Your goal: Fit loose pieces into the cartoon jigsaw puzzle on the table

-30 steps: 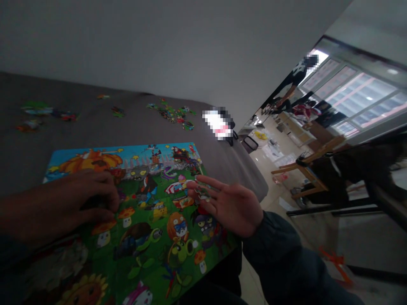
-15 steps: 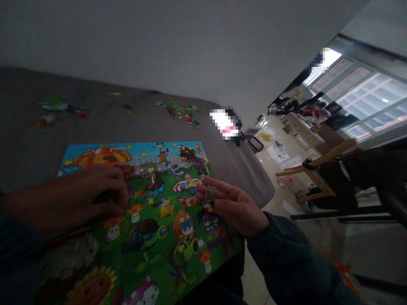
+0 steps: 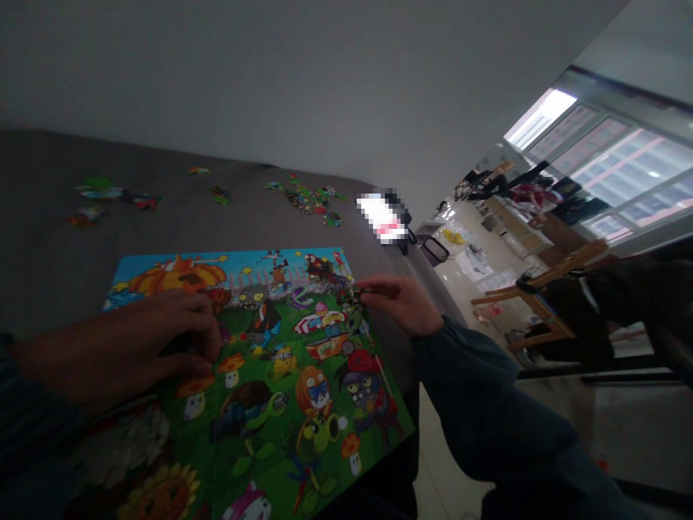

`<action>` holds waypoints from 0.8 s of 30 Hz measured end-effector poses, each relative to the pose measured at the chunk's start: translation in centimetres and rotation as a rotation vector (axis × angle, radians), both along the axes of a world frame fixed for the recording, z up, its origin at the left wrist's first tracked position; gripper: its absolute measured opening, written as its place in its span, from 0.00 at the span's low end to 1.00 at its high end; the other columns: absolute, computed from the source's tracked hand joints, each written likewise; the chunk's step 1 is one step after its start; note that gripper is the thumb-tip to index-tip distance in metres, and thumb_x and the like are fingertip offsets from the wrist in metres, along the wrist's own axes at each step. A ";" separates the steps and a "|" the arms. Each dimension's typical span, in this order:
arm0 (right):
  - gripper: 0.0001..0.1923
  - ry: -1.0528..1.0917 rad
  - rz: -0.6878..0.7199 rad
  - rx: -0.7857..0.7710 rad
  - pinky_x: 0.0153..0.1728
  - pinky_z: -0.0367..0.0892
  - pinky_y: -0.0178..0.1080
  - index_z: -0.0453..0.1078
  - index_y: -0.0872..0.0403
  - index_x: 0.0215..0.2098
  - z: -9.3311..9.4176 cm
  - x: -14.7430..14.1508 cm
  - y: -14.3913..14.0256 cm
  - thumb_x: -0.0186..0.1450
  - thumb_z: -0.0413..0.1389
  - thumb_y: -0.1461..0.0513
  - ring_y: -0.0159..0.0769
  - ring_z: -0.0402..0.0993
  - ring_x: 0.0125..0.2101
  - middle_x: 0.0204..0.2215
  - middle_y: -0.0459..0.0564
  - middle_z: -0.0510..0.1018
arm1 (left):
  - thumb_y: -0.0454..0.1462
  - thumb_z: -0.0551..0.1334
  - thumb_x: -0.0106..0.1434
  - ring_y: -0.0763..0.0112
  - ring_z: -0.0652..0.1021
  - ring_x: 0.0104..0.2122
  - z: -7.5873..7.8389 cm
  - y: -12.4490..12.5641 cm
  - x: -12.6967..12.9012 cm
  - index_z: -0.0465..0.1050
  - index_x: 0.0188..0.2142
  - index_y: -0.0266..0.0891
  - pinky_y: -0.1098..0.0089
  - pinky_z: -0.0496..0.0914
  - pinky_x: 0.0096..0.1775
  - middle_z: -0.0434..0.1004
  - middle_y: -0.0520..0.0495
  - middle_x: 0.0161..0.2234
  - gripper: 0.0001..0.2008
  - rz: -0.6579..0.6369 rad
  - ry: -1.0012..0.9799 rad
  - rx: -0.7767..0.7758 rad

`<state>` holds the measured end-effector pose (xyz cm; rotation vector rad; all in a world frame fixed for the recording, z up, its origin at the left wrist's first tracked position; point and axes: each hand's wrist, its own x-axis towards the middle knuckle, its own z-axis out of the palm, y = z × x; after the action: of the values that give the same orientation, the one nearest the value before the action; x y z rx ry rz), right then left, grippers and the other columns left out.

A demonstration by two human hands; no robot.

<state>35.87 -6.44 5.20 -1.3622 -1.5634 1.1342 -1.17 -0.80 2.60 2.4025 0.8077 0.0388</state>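
A colourful cartoon jigsaw puzzle [image 3: 281, 318] lies in front of me, with a pumpkin, zombies and plants on a green and blue ground. My left hand [image 3: 178, 332] rests on its left part, fingers loosely bent and thumb apart from them; nothing shows in its grasp. At the puzzle's upper right edge, my right hand [image 3: 398, 300] has thumb and fingers pinched on a small, dark puzzle piece [image 3: 357, 293], mostly covered by the fingertips. Below that hand, a narrow pale line runs along the puzzle's right side.
Loose puzzle pieces [image 3: 308, 201] lie in a heap on the grey cloth [image 3: 184, 224], and more pieces [image 3: 102, 191] are at the far left. A bright blurred-out screen [image 3: 383, 219] stands at the back right. Beyond the edge are a wooden chair [image 3: 546, 278] and windows.
My right hand has moved up and outward from over the puzzle to its right edge, with the piece in its fingers. My left hand stays on the puzzle. The view has shifted slightly.
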 end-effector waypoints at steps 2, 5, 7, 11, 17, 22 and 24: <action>0.13 -0.010 0.026 -0.035 0.49 0.70 0.47 0.77 0.52 0.41 -0.2 -0.3 0.9 0.57 0.64 0.60 0.36 0.78 0.40 0.39 0.48 0.81 | 0.39 0.58 0.62 0.66 0.71 0.35 0.0 0.0 0.0 0.74 0.29 0.43 0.69 0.64 0.38 0.73 0.49 0.34 0.08 -0.016 0.034 -0.017; 0.15 -0.035 0.057 -0.052 0.47 0.70 0.46 0.77 0.53 0.43 -0.6 -0.5 1.6 0.57 0.64 0.59 0.35 0.77 0.38 0.37 0.48 0.81 | 0.39 0.57 0.62 0.65 0.71 0.36 0.0 0.0 -0.1 0.74 0.30 0.43 0.69 0.64 0.39 0.73 0.49 0.34 0.08 -0.017 0.048 -0.008; 0.15 -0.080 0.057 -0.017 0.43 0.71 0.43 0.77 0.53 0.43 -0.8 -0.6 1.8 0.58 0.63 0.58 0.33 0.76 0.35 0.36 0.48 0.80 | 0.39 0.58 0.61 0.65 0.71 0.36 0.0 -0.2 0.0 0.74 0.30 0.43 0.69 0.64 0.38 0.73 0.49 0.34 0.07 -0.002 0.037 -0.006; 0.13 -0.303 0.060 0.110 0.36 0.68 0.40 0.77 0.52 0.44 -1.1 -0.5 2.1 0.61 0.61 0.58 0.32 0.72 0.33 0.36 0.48 0.78 | 0.37 0.59 0.59 0.65 0.71 0.36 0.4 -0.6 0.3 0.74 0.28 0.44 0.69 0.63 0.38 0.73 0.50 0.33 0.06 0.019 -0.004 -0.027; 0.14 -0.510 0.080 0.205 0.40 0.66 0.41 0.75 0.48 0.45 -1.4 -0.3 2.2 0.60 0.63 0.62 0.35 0.69 0.40 0.44 0.50 0.71 | 0.38 0.60 0.59 0.64 0.70 0.35 -0.1 -0.5 0.1 0.73 0.28 0.44 0.68 0.61 0.37 0.72 0.50 0.33 0.05 0.053 -0.015 -0.073; 0.21 -0.595 0.092 0.196 0.41 0.66 0.41 0.70 0.50 0.52 -1.1 -0.6 2.0 0.60 0.63 0.63 0.35 0.67 0.40 0.46 0.52 0.68 | 0.37 0.58 0.59 0.64 0.70 0.35 -0.3 -0.5 -0.1 0.73 0.29 0.44 0.67 0.62 0.37 0.72 0.50 0.34 0.05 0.034 -0.001 -0.072; 0.23 -0.606 0.128 0.190 0.39 0.67 0.40 0.69 0.52 0.52 -0.2 -0.6 2.4 0.59 0.64 0.63 0.34 0.67 0.38 0.44 0.52 0.69 | 0.36 0.58 0.59 0.65 0.71 0.35 -0.1 -0.6 0.0 0.73 0.30 0.44 0.67 0.63 0.37 0.73 0.50 0.34 0.05 0.044 0.024 -0.078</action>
<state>35.30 -3.99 5.00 -1.5769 -2.1483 0.6406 -1.17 -1.40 2.48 2.3165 0.8576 -0.0036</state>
